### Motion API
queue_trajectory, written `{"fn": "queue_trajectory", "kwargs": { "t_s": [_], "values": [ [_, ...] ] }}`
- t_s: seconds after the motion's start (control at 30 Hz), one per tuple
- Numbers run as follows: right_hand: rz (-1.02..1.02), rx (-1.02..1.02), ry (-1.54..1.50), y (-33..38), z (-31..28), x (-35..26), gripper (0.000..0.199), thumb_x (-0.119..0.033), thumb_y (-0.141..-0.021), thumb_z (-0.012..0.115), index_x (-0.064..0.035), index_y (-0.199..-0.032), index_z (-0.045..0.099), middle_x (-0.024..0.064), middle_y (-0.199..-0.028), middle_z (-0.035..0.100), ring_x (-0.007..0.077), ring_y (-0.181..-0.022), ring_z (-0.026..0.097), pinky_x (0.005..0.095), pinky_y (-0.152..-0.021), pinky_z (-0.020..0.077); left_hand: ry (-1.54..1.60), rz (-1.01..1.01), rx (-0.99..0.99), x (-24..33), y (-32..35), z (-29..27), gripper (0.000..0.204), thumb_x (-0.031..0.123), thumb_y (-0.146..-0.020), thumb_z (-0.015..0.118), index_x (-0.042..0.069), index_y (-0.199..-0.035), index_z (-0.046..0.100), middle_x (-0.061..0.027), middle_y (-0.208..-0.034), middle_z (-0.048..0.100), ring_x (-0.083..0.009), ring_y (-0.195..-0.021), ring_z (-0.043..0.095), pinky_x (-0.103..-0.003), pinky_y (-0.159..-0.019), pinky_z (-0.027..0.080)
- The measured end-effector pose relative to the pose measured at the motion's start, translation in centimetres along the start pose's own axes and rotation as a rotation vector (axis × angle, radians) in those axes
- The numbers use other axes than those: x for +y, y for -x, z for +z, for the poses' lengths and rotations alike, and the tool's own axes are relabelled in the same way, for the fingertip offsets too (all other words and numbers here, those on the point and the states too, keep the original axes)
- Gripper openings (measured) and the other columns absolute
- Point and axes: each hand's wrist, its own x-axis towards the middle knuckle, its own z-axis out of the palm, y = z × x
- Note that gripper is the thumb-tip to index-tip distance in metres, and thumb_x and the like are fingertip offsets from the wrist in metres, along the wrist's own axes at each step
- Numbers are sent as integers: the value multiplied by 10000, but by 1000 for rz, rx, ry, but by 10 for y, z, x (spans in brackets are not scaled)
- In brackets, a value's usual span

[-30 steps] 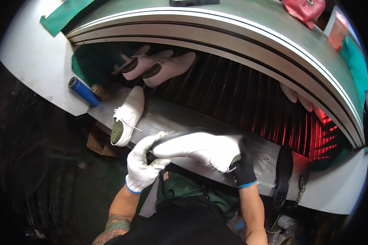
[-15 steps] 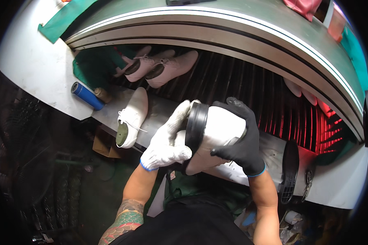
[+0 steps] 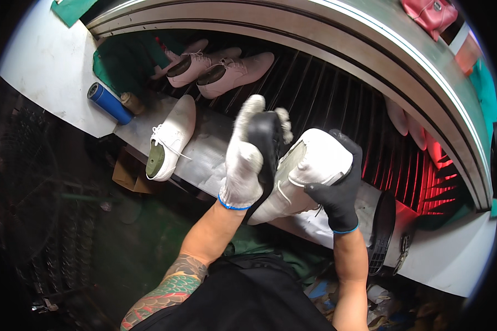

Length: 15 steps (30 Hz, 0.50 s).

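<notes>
My left hand point(image 3: 242, 165), in a white knit glove with a blue cuff, is closed around a black shoe sole point(image 3: 264, 143). In my right hand point(image 3: 342, 190), gloved in black, is a white lace-up shoe point(image 3: 323, 155), gripped near its upper end. A gap shows between sole and shoe at the top; lower down they lie close, and I cannot tell whether they touch. To the left, another white shoe point(image 3: 174, 132) with a green insole lies on the metal ledge point(image 3: 207, 149). A second black sole point(image 3: 382, 231) rests on the ledge at the right.
Pale lace-up shoes point(image 3: 237, 74) sit on dark rollers point(image 3: 309, 83) under the machine's curved hood point(image 3: 315, 33). More shoes stand in red light at the right. A blue cylinder point(image 3: 109, 102) is at the left, above a cardboard box point(image 3: 132, 174). A dark metal chain-like piece point(image 3: 403, 254) hangs at the right edge.
The sole and the shoe, earlier pressed together, are now apart at the top. My left hand has risen with the sole, and the shoe is turned so that its opening shows.
</notes>
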Motion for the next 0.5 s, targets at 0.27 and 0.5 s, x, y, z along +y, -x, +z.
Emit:
{"fn": "queue_trajectory", "kwargs": {
  "t_s": [0.27, 0.5],
  "values": [
    [-207, -274, 152, -7, 16, -42, 933, -157, -645, 985, 77, -1404, 495, 226, -1425, 603, 303, -1254, 640, 428, -1059, 514, -445, 49, -374, 33, 0, -2, 859, 493, -999, 658, -54, -1599, 376, -205, -1512, 537, -298, -1390, 519, -431, -1207, 357],
    [-421, -319, 248, 18, 26, -55, 766, -172, -685, 989, -44, -1331, 596, 307, -1429, 600, 443, -1320, 620, 491, -1086, 521, -594, 184, -553, 78, 21, -3, 900, 446, -877, 831, 66, -1593, 439, -333, -1586, 410, -456, -1432, 479, -555, -1193, 377]
  ]
}}
